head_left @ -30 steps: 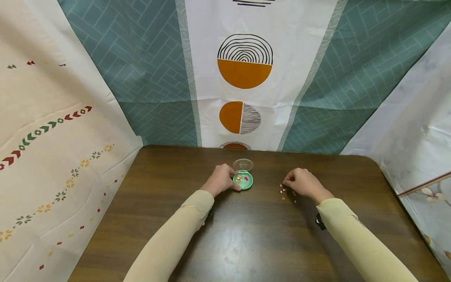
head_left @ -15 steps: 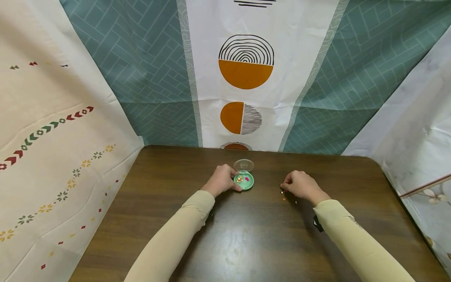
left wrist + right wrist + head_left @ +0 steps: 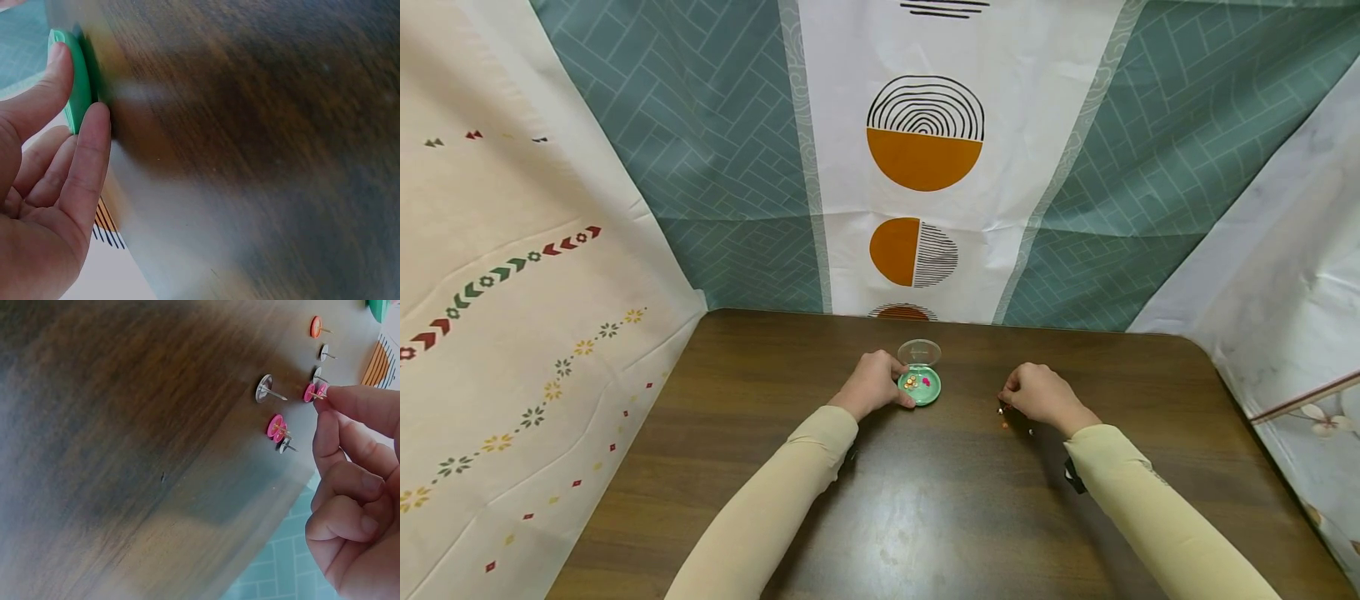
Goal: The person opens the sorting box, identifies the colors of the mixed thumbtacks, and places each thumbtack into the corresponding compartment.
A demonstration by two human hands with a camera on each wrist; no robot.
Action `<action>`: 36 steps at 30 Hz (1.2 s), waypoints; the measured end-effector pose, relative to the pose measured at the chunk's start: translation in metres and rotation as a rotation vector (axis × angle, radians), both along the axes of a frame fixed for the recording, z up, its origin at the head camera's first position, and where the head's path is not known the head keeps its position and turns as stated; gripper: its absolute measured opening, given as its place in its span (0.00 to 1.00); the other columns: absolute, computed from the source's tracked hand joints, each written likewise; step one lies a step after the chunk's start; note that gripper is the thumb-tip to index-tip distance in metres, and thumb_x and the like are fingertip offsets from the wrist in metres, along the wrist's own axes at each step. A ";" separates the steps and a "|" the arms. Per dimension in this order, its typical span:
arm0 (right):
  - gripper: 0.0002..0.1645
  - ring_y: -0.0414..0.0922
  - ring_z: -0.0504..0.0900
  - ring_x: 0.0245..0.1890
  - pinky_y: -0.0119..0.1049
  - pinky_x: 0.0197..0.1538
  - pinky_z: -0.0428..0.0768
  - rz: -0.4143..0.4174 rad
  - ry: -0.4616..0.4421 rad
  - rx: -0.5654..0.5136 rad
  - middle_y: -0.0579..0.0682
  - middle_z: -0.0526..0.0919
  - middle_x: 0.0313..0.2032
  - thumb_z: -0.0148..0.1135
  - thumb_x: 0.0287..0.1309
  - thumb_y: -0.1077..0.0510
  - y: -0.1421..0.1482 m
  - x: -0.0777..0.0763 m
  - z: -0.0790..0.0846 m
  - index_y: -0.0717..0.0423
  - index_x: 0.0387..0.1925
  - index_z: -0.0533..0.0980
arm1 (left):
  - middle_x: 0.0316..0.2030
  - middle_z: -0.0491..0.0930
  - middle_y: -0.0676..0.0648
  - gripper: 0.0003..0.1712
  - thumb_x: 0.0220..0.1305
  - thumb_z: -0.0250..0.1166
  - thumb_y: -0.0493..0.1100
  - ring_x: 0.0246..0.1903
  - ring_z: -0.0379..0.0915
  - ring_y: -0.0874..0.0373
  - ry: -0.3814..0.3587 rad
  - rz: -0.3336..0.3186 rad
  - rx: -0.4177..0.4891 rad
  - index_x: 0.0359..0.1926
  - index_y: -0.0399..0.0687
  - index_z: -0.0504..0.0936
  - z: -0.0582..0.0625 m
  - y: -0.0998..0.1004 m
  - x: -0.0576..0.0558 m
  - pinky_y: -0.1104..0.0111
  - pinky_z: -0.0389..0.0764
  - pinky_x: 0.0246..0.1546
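In the head view, my left hand (image 3: pixel 872 383) holds the rim of a small round green case (image 3: pixel 929 393) on the table, thumb on the near side and fingers on the far side. The left wrist view shows the green wall of the case (image 3: pixel 79 94) between thumb and fingers. Its clear lid (image 3: pixel 920 352) stands open behind; gold-coloured and pink thumbtacks (image 3: pixel 926 382) lie inside. To the right, my right hand (image 3: pixel 1041 396) reaches down among loose thumbtacks. Up close, its thumb and forefinger pinch a pink thumbtack (image 3: pixel 322 391), partly hidden by the fingertips.
Around my right hand lie several thumbtacks, points up: a silver one (image 3: pixel 265 389), an orange one (image 3: pixel 316 327), pink ones (image 3: pixel 275 426) and other pale ones. The brown wooden table (image 3: pixel 895 517) ends at a patterned cloth (image 3: pixel 917 250) behind.
My right hand has moved slightly down and left, over the scattered thumbtacks, and its fingertips have closed in on them. The left hand stays on the case.
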State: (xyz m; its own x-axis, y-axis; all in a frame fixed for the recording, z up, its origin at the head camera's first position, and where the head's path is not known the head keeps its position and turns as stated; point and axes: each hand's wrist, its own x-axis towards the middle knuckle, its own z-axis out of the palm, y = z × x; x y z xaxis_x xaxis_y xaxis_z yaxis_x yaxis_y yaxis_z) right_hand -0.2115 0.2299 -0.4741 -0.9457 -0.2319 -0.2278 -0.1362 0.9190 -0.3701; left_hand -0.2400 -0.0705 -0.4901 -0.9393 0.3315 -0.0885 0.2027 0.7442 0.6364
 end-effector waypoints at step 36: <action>0.20 0.42 0.59 0.19 0.35 0.23 0.64 -0.120 -0.129 -0.627 0.58 0.72 0.33 0.56 0.63 0.48 -0.026 -0.011 0.014 0.59 0.46 0.76 | 0.45 0.79 0.55 0.37 0.31 0.80 0.53 0.44 0.72 0.60 -0.002 -0.004 0.011 0.48 0.46 0.82 0.001 -0.001 -0.001 0.71 0.72 0.43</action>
